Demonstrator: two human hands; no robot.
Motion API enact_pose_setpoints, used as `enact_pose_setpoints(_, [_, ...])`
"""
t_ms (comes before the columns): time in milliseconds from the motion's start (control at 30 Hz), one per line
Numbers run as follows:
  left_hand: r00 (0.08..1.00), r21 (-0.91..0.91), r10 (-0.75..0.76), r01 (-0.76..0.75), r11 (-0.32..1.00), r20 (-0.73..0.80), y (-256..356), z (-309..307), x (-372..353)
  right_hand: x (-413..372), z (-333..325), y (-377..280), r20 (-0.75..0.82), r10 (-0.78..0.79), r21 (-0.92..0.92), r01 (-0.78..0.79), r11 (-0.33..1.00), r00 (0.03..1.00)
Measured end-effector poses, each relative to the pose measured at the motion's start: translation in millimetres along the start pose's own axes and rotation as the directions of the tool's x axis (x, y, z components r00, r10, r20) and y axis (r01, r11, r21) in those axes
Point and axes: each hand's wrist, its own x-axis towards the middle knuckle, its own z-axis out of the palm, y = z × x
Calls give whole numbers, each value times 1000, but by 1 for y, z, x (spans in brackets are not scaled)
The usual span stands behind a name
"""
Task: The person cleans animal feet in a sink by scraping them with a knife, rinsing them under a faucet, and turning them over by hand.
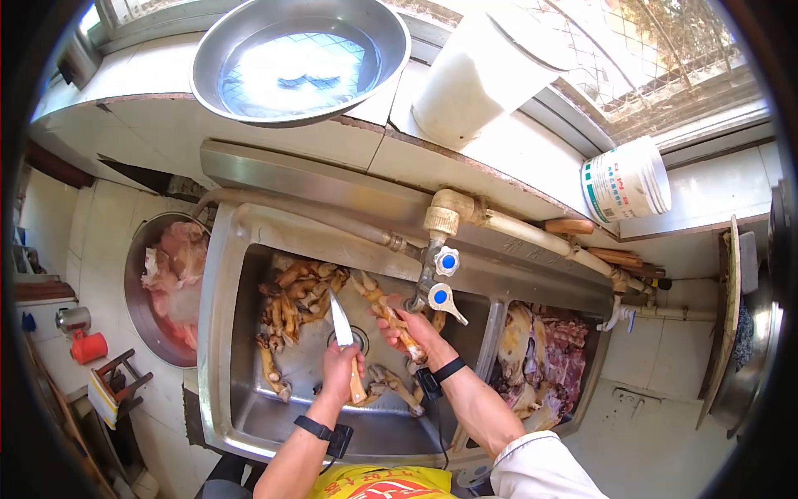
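My left hand (338,372) is closed round the wooden handle of a knife (342,324), whose bright blade points up and away from me. Close beside it, my right hand (422,331) grips an animal trotter (407,343), held at a slant above the left basin of the steel sink (218,366). Knife blade and trotter are apart. Down in that basin, more trotters (287,308) lie heaped at the far left. Several others (384,384) rest nearer to me, partly hidden by my hands. The drain shows behind the knife.
Raw meat and bones (565,358) fill the right basin. Taps (447,262) stand behind the sink. A metal bowl of pale meat (170,283) sits at the left. A wide water basin (208,91), a white bucket (465,91) and a small tub (615,187) stand on the ledge.
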Motion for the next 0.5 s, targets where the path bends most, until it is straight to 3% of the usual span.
enact_pose_setpoints(67, [999, 29, 36, -37, 999, 15, 3, 3, -11, -2, 11, -2, -14, 9, 13, -9, 1000, 1000])
enact_pose_setpoints(133, [994, 176, 109, -113, 978, 31, 5, 9, -28, -2, 18, -5, -74, -59, -159, 47, 986, 996])
enact_pose_setpoints(167, [994, 174, 107, -111, 979, 30, 5, 13, -33, -1, 16, -3, -76, -58, -159, 45, 986, 995])
enact_pose_setpoints(233, [983, 410, 179, -184, 893, 51, 6, 20, -42, 1, 17, 3, -25, -100, -226, 92, 970, 995])
enact_pose_setpoints(367, [965, 498, 261, -245, 832, 39, 4, 20, -48, -7, 29, 3, -21, -126, -309, 113, 944, 992])
enact_pose_setpoints(433, [833, 714, 523, -477, 513, 181, -12, 10, -45, -11, 35, 3, -22, -135, -322, 121, 939, 991])
enact_pose_setpoints(500, [817, 740, 543, -486, 465, 194, -14, 13, -51, -5, 27, 9, -44, -132, -309, 112, 945, 990])
